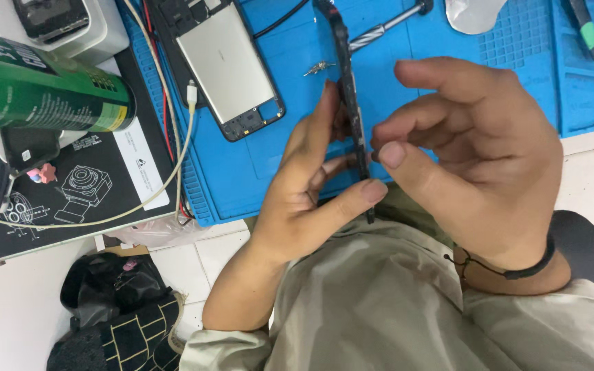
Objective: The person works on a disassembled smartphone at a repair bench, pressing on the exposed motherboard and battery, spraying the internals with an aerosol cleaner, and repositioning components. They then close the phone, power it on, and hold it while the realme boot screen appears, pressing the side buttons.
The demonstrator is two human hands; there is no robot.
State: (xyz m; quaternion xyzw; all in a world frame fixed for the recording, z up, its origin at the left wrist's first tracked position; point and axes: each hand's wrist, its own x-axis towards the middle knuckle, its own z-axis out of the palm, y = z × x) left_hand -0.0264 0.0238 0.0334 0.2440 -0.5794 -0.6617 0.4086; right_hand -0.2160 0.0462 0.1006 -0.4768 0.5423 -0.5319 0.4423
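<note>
A thin black phone panel, seen edge-on, stands upright between my hands above the blue work mat. My left hand grips it from the left, thumb pressed at its lower edge and fingers behind it. My right hand is on the panel's right side, its thumb touching the edge near the middle and the other fingers curled loosely above. An opened phone body with a silver battery lies on the mat to the left of my hands.
A green cylindrical can lies at the left. A white cable runs over a black printed sheet. A metal screwdriver, small tweezers and a clear plastic piece rest on the mat. A black bag sits on the floor.
</note>
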